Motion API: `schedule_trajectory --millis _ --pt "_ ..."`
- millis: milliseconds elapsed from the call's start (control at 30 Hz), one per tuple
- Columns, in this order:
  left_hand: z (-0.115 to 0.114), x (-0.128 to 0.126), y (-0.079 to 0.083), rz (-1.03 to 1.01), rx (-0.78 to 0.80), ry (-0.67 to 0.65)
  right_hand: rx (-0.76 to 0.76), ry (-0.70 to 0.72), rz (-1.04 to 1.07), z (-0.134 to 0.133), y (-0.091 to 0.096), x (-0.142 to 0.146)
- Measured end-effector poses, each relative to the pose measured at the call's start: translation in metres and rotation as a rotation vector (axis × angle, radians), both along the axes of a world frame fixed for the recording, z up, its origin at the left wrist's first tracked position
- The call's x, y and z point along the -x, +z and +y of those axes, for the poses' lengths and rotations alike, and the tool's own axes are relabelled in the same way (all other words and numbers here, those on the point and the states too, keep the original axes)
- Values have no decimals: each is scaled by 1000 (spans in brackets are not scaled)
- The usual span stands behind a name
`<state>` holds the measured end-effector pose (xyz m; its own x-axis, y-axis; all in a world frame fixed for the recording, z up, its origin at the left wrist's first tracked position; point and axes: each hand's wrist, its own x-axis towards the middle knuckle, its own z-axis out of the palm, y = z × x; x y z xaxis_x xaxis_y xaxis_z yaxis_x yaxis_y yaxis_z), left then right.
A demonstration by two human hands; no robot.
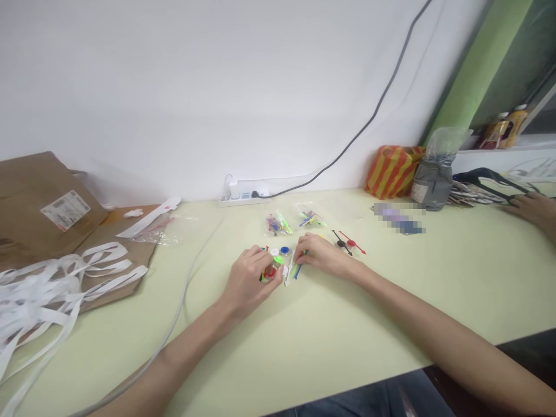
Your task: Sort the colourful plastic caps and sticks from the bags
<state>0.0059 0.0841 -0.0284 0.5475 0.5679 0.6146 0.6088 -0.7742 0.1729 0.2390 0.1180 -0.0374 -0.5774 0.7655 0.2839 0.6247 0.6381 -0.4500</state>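
Head view: I log a pale green laminate tabletop (347,330) running along a white painted wall (174,87), with a green-painted pillar (478,63) at the far right. A grey cable (369,119) descends the wall to a white power strip (243,194) at the table's back edge. At the left lie a creased kraft paper envelope (39,208) with a printed label and a loose heap of glossy white paper strips (43,295). At the back right stand a striped orange-and-yellow bag (393,172), a grey pouch in clear film (433,184) and two plastic bottles (504,128); a blurred item (399,217) lies before them. A co-worker's hand (532,209) enters at the right edge. Mid-table are two clear plastic packets (278,223) of coloured parts and a pair of slender red and black plastic pointers (345,243). My left hand (247,281) has its fingers curled closely around a red-and-green plastic piece (269,271), which sits beside a white cap (274,252) and a blue cap (284,251). My right hand (324,256) has narrowed fingertips at thin green and blue plastic sticks (297,269); I cannot tell whether they grip them.
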Motion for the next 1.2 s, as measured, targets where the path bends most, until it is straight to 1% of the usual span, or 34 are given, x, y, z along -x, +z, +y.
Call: schedule_trajectory --millis 100,200,333,400,467,567,633,733,800,900,1100,1200 --pt "0 0 -1 -2 -34 -10 -38 12 45 0 -2 2" --pt "1 0 -2 -8 -61 -20 -116 17 123 -2 -1 4" --pt "0 -1 -1 -24 -63 -27 -264 -47 240 -6 4 3" --pt "-1 -1 -2 -38 -60 -17 -290 -95 334 -11 9 4" --pt "-3 0 -3 -53 -51 -8 -226 -146 485 -18 14 10" --pt "-4 0 -6 -71 -57 -17 -1 -156 727 -32 21 27" --pt "-5 0 -7 -82 -86 -40 141 -114 807 -42 22 39" --pt "-7 1 -8 -99 -131 -78 254 -52 832 -50 21 49" --pt "-8 1 -8 -110 -163 -79 295 -11 846 -51 20 49" --pt "-9 1 -10 -117 -197 -39 333 41 893 -50 20 46" --pt "-14 -1 -9 -162 -149 -1 325 77 952 -49 20 44" --pt "-16 -1 -6 -185 -157 0 298 90 937 -52 22 45"
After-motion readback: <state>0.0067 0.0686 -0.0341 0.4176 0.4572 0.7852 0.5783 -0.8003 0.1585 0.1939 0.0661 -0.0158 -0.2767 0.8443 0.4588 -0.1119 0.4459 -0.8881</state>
